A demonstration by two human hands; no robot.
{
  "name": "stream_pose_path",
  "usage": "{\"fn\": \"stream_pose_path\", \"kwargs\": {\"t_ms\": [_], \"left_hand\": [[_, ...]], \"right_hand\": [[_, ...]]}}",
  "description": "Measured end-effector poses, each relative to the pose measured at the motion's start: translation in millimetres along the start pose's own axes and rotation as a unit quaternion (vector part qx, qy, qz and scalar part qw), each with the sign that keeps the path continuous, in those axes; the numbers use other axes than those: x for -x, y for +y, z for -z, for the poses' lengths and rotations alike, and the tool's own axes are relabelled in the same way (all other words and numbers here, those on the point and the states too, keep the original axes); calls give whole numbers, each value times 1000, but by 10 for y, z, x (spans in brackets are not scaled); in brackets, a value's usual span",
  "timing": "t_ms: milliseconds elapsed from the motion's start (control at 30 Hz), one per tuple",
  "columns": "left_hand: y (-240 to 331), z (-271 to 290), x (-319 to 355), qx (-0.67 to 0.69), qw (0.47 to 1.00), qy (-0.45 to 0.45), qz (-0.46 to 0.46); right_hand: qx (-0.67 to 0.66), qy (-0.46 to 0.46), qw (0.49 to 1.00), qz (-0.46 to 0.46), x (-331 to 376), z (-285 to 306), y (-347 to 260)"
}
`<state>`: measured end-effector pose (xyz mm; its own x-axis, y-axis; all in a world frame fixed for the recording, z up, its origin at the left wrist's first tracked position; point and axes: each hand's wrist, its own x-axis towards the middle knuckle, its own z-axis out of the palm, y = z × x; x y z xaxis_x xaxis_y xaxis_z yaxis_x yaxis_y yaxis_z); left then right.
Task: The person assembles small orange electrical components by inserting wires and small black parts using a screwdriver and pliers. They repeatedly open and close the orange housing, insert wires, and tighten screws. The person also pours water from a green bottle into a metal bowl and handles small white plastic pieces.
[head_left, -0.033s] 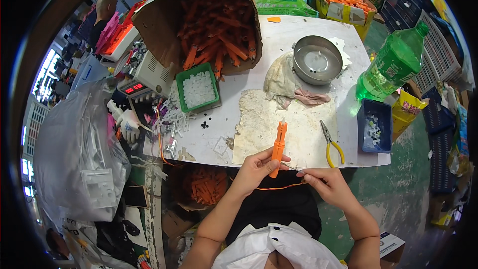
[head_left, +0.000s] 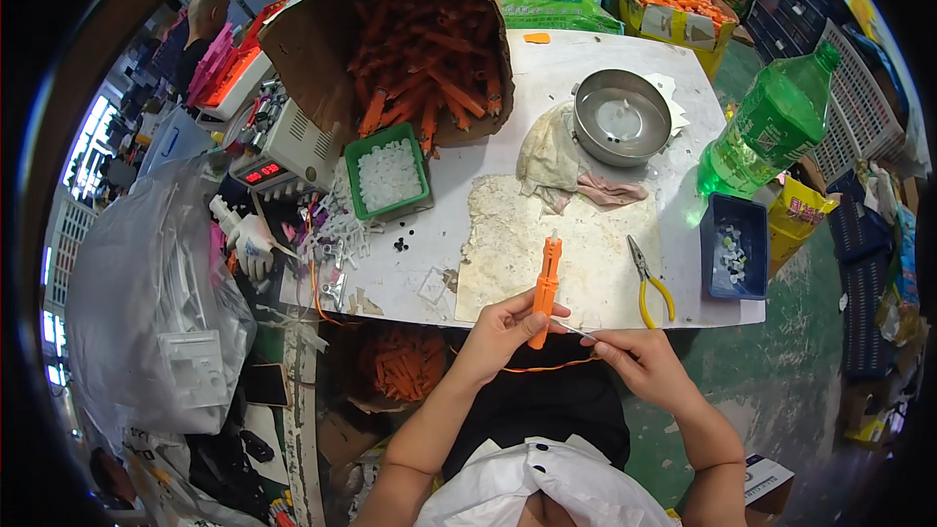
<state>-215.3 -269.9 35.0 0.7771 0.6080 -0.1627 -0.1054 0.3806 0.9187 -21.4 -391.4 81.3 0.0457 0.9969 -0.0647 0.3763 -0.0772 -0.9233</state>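
Nothing has visibly moved since the earlier frame: the left hand [head_left: 506,332] pinches an orange plastic piece [head_left: 549,278] near the surface's [head_left: 686,234] front edge, the right a thin metal rod [head_left: 576,331]. Forearms angle inward; the step appears to be rod work on the piece, calling next for steady fingers.

– L hand [head_left: 503,334]?
– Grips orange plastic pc [head_left: 548,298] nr front edge of table [head_left: 683,259].
– R hand [head_left: 636,359]?
– Has thin rod [head_left: 574,330] at pc's side.
– Rest?
– Pliers [head_left: 643,278] nr front edge; blue bin [head_left: 739,290], R front corner; metal bowl [head_left: 630,148] twd back.
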Motion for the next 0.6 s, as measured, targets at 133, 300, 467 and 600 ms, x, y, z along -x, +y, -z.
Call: {"fn": "stream_pose_path", "kwargs": {"t_ms": [133,300,467,600], "left_hand": [[-18,-35,2,-2,1000,9,4],[-23,-21,8,14,1000,22,12],[-11,9,4,-3,1000,8,23],[8,8,11,-33,999,2,21]], "right_hand": [[55,9,998,12,-13,-13,-21],[57,-8,998,-6,-6,15,-39],[15,-42,999,-30,-44,39,39],[-75,-74,993,-48,-91,53,241]]}}
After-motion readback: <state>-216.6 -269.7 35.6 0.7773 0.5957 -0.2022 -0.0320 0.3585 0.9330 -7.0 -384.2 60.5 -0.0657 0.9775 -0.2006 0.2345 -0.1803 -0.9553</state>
